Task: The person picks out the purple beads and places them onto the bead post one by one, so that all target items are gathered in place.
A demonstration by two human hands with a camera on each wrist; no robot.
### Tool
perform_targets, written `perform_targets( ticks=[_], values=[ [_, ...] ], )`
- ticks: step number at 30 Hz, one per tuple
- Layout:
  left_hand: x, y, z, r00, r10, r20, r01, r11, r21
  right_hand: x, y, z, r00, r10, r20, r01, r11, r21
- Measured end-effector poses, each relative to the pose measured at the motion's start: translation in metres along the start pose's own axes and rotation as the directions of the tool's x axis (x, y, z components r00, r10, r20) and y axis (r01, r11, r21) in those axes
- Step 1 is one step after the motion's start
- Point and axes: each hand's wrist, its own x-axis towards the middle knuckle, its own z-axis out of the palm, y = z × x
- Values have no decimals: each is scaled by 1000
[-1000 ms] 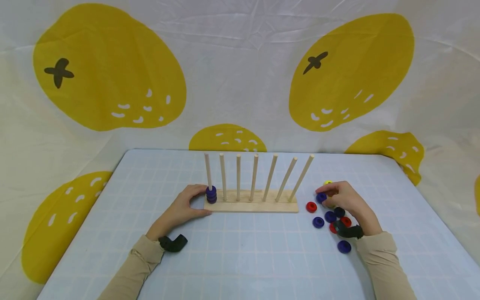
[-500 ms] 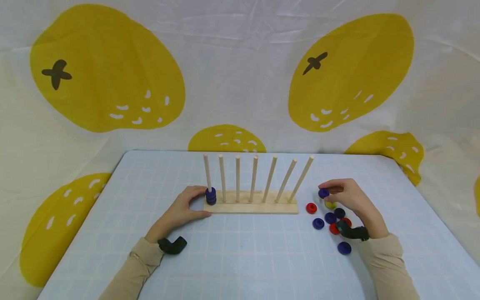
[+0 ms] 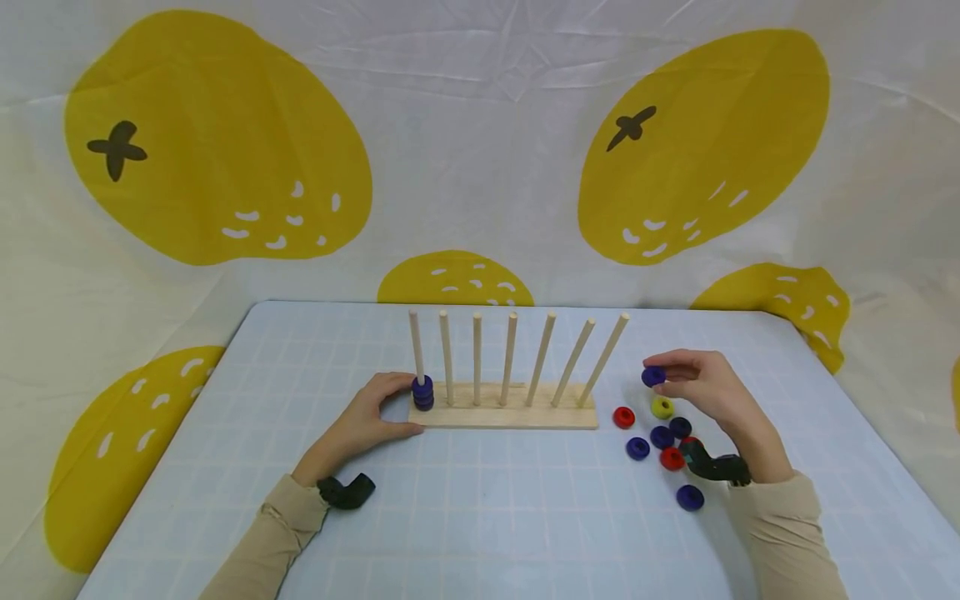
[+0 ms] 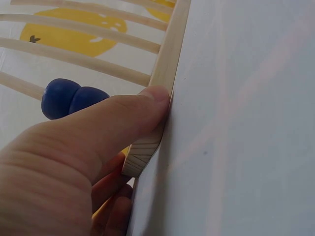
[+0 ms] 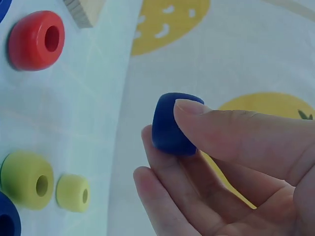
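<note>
A wooden stand [image 3: 502, 418] with a row of upright pegs stands mid-table. Blue beads [image 3: 423, 393] are stacked low on its leftmost peg. At that end my left hand [image 3: 363, 425] grips the base; in the left wrist view its thumb [image 4: 155, 98] lies along the front edge, fingers behind. To the right of the stand, my right hand [image 3: 708, 387] pinches a blue bead [image 5: 170, 128] between thumb and fingers, raised off the table. Just below that hand lies a yellow bead [image 3: 662, 407]; a second yellow bead [image 5: 74, 192] shows in the right wrist view.
Loose beads lie right of the stand: a red bead [image 3: 623, 417] nearest it, a blue bead [image 3: 637, 448], another red bead [image 3: 672, 458] and a blue bead [image 3: 690, 497] closest to me. A patterned cloth [image 3: 480, 167] hangs behind the table [image 3: 480, 517].
My right hand has lifted the blue bead and drawn it slightly up and to the right, uncovering a yellow bead. The left hand and the stand stay where they were.
</note>
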Motion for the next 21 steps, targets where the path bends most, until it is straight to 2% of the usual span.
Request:
perform_targets(
  ticks=[6,13,21],
  values=[
    [0,0,0,1000,10,3,-10,1000,1,-5,-8,-1,999,-30,-26,31,999,20],
    [0,0,0,1000,-18,9,18,1000,-5,-9,-15,-1,995,-67,-81,71,996,55],
    [1,2,0,1000,-25,13,25,1000,-9,-12,-21,4,974,-151,-171,172,978,119]
  ],
)
